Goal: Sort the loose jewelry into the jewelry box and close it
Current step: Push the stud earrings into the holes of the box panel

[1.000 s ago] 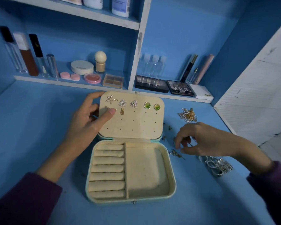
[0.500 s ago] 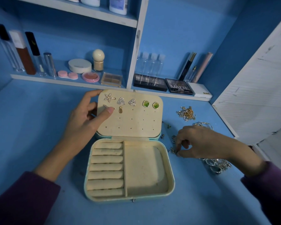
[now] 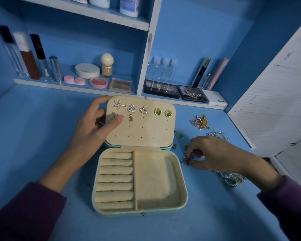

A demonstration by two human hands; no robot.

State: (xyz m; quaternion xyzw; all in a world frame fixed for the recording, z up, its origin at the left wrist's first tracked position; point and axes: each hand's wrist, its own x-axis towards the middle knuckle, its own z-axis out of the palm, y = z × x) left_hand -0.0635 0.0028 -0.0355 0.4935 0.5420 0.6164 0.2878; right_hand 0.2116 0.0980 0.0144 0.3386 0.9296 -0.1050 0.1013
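Note:
The pale green jewelry box lies open on the blue desk, its beige lid leaning back with several earrings pinned in it. My left hand grips the lid's left edge, thumb on the lid face and fingers behind. My right hand is to the right of the box and pinches a small earring on the desk. The ring rolls and the square compartment hold nothing.
A gold and silver chain heap lies at the back right, bangles behind my right hand, and silver rings under my wrist. Cosmetics fill the shelf behind. A white panel bounds the right side.
My right hand drew slightly nearer to the box and closed its fingertips on a small earring on the desk. My left hand stayed on the lid.

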